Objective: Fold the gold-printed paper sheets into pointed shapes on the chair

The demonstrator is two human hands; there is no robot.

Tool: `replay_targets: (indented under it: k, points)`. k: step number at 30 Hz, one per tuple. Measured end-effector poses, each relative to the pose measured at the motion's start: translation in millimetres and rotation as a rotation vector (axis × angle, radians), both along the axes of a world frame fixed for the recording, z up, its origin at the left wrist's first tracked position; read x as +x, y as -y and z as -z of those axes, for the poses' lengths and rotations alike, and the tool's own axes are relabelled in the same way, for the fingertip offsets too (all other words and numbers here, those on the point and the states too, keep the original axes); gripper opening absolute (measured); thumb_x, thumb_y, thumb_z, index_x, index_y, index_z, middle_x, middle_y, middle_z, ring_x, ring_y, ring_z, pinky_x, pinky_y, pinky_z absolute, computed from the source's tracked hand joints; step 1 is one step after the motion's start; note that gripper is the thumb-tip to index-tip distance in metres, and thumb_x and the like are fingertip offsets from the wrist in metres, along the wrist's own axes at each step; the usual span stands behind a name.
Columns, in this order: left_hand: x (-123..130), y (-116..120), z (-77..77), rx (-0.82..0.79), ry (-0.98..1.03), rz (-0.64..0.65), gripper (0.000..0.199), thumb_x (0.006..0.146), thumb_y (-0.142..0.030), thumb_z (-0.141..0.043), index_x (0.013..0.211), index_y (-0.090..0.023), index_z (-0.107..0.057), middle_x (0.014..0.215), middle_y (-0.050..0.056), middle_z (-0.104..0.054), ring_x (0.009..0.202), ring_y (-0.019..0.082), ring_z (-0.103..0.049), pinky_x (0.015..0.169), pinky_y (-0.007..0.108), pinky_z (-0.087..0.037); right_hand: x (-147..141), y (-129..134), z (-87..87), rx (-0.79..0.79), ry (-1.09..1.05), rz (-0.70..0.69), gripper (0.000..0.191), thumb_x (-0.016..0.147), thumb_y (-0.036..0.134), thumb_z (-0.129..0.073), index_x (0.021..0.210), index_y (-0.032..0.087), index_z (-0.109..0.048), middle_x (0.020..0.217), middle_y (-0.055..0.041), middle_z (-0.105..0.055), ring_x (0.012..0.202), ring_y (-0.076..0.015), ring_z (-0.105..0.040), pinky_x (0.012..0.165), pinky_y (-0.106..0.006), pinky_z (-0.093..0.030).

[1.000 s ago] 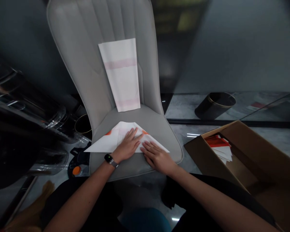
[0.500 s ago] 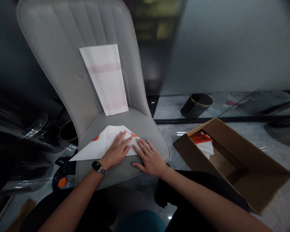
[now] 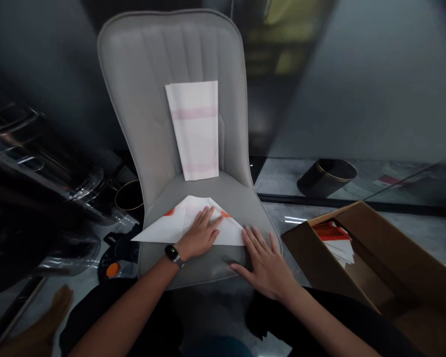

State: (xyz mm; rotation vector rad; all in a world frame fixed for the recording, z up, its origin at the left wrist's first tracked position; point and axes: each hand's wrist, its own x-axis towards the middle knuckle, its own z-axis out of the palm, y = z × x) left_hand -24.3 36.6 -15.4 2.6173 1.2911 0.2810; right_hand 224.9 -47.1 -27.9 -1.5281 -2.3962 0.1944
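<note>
**Left hand:** You are pressing your left hand (image 3: 201, 232) flat on the folded white paper (image 3: 178, 226), fingers together and pointing up and to the right. It is open and holding nothing in its grip. A black smartwatch (image 3: 174, 255) is sitting on that wrist.

**Right hand:** You are resting your right hand (image 3: 264, 267) palm down on the chair seat, fingers spread wide. It is open and empty, with its fingertips right at the paper's right corner.

**Folded paper:** It is lying flat at the front of the seat, near the bottom centre of the frame, and is folded to a point at the top. Orange shows at two spots along its upper edges, and its left corner is sticking out past the seat edge.

**Chair:** You are working over a grey padded chair (image 3: 223, 191) with a ribbed backrest, filling the centre of the frame.

**Backrest sheet:** A white sheet with pink bands (image 3: 195, 130) is lying upright against the backrest, well above your hands.

**Right of the chair:** An open cardboard box (image 3: 397, 263) is sitting at the lower right, holding a stack of red-and-white papers (image 3: 333, 238).

**Beyond the box:** A dark cylindrical container with a gold rim (image 3: 326, 177) is standing at the right, past the chair.

**Lower left:** Shiny clear objects (image 3: 44, 163) are crowding the left edge, too dark to identify.
</note>
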Motion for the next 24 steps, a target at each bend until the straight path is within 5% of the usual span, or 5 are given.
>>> replay_targets:
  k: [7, 15, 19, 24]
  points:
    - [-3, -2, 7.0, 0.047, -0.065, 0.049, 0.052, 0.108, -0.034, -0.036, 0.154, -0.009, -0.038, 0.165, 0.023, -0.03, 0.157, 0.033, -0.015, 0.126, 0.053, -0.023, -44, -80, -14.4, -0.109, -0.031, -0.346, 0.09, 0.1, 0.072, -0.033, 0.164, 0.012, -0.015, 0.166, -0.0167, -0.027, 0.155, -0.0299, -0.026, 0.126, -0.057, -0.022]
    - [-3, 3, 8.0, 0.068, -0.05, 0.025, 0.054, 0.108, -0.036, -0.033, 0.157, -0.013, -0.031, 0.167, 0.02, -0.027, 0.158, 0.032, -0.015, 0.125, 0.052, -0.024, -36, -81, -0.5, -0.181, -0.031, -0.293, 0.089, 0.1, 0.072, -0.032, 0.164, 0.018, -0.002, 0.168, -0.0145, -0.024, 0.156, -0.0314, -0.022, 0.126, -0.062, -0.014]
    - [-1, 4, 7.7, 0.036, -0.044, 0.004, 0.06, 0.105, -0.034, -0.039, 0.159, -0.011, -0.027, 0.168, 0.021, -0.024, 0.158, 0.032, -0.013, 0.126, 0.052, -0.023, -51, -110, -11.7, -0.256, 0.007, -0.284, 0.086, 0.1, 0.073, -0.031, 0.165, 0.021, -0.008, 0.168, -0.0108, -0.025, 0.157, -0.033, -0.018, 0.125, -0.064, -0.011]
    - [1, 6, 6.7, 0.033, 0.02, -0.027, 0.059, 0.103, -0.041, -0.048, 0.151, -0.009, -0.042, 0.164, 0.024, -0.029, 0.156, 0.035, -0.019, 0.126, 0.054, -0.025, -63, -147, -17.4, -0.23, 0.087, -0.292, 0.082, 0.1, 0.072, -0.028, 0.164, 0.021, -0.02, 0.164, -0.0082, -0.038, 0.157, -0.0344, -0.016, 0.124, -0.067, -0.007]
